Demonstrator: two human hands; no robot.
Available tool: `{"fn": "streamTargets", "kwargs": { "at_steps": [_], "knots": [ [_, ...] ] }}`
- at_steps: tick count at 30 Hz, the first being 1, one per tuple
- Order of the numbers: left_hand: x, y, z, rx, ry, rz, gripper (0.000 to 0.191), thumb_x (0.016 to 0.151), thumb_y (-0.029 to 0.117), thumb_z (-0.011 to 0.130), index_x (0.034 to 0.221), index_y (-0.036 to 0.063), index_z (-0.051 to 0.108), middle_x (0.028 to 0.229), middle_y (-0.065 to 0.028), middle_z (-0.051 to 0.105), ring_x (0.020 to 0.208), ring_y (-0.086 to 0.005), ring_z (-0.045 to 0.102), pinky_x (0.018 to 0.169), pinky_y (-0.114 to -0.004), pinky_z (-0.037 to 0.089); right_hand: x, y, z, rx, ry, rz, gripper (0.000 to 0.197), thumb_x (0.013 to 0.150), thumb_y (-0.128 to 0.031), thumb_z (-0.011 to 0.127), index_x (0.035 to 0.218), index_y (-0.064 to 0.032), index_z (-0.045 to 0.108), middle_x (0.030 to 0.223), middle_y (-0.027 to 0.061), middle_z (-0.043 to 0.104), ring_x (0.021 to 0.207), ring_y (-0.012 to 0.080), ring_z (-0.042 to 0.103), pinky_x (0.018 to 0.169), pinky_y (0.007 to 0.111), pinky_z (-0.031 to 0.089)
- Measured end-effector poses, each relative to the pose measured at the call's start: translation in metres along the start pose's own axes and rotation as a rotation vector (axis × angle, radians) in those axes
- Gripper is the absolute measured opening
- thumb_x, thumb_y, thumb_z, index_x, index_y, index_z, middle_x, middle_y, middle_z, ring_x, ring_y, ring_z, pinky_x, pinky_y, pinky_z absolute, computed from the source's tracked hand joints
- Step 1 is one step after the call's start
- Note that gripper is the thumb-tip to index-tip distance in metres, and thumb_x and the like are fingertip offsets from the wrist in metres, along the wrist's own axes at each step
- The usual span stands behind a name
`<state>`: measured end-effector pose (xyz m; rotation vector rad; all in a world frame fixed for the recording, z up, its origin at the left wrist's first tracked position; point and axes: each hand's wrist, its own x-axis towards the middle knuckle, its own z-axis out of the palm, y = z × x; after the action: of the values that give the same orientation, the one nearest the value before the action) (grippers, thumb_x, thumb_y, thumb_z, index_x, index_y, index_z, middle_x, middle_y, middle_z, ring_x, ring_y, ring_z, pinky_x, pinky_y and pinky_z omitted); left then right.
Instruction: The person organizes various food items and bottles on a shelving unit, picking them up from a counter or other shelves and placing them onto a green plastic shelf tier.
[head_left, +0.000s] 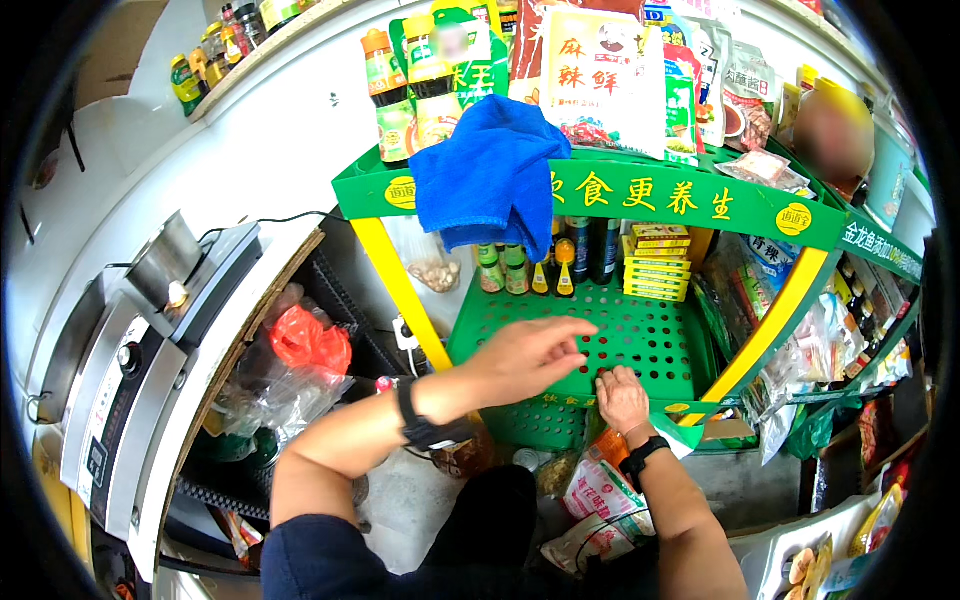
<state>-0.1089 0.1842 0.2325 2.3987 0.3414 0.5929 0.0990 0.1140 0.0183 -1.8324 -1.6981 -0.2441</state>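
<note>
My left hand (534, 355) is held over the front left part of a green perforated shelf (645, 330), its fingers loosely bent with nothing seen between them. The fingers of my right hand (622, 399) rest on the front edge of that shelf. At the shelf's back stand small sauce bottles (564, 268), dark cans (604, 251) and a stack of small yellow boxes (656, 262). A blue cloth (495, 172) hangs over the green front edge of the tier above, beside seasoning bottles (386, 97) and a large white food packet (604, 79).
On the left are a counter with a stainless-steel cooker (112, 412) and a metal pot (166, 259). A red plastic bag (310, 341) lies below it. Food packets (600, 487) lie on the floor before me. Yellow posts (397, 285) flank the shelf; more packets (817, 345) fill the right side.
</note>
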Motion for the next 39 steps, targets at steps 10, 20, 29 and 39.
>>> {"fn": "streamTargets", "kwargs": {
  "at_steps": [10,20,29,39],
  "knots": [
    [0.021,0.06,-0.217,0.391,0.887,0.15,0.046,0.086,0.029,0.066,0.122,0.0034,0.054,0.115,-0.0154,0.058,0.11,-0.0212,0.053,0.091,-0.033,0.043,0.0,0.005,0.005,0.072,0.025,-0.021,0.01,0.084,-0.012,0.056,0.08,-0.0021,0.057,0.085,0.0142,0.055,0.089,0.0332,0.054,0.078,0.043,0.047],
    [0.1,0.011,-0.249,0.296,0.666,-0.154,0.081,0.076,0.064,0.063,0.122,-0.0015,0.056,0.11,-0.0134,0.061,0.103,-0.0203,0.057,0.092,-0.029,0.04,-0.002,0.006,-0.001,0.043,0.001,-0.007,0.008,0.083,-0.011,0.055,0.083,-0.0025,0.056,0.087,0.0137,0.055,0.089,0.0322,0.055,0.078,0.043,0.048],
    [0.112,0.014,-0.236,0.359,0.833,-0.076,0.063,0.079,0.054,0.064,0.106,-0.0025,0.066,0.096,-0.0103,0.065,0.087,-0.0152,0.06,0.079,-0.028,0.045,-0.002,0.008,-0.002,0.022,-0.036,0.01,0.01,0.083,-0.012,0.054,0.085,-0.0028,0.057,0.088,0.0125,0.053,0.092,0.0307,0.054,0.077,0.042,0.049],
    [0.087,0.05,-0.289,0.559,1.034,0.09,0.043,0.089,0.025,0.059,0.125,0.0042,0.052,0.106,-0.0118,0.064,0.086,-0.0183,0.059,0.079,-0.029,0.047,0.001,0.003,-0.004,0.021,-0.038,0.012,0.011,0.084,-0.014,0.054,0.086,-0.0036,0.057,0.089,0.0128,0.054,0.093,0.0302,0.054,0.08,0.042,0.048]
  ]
}}
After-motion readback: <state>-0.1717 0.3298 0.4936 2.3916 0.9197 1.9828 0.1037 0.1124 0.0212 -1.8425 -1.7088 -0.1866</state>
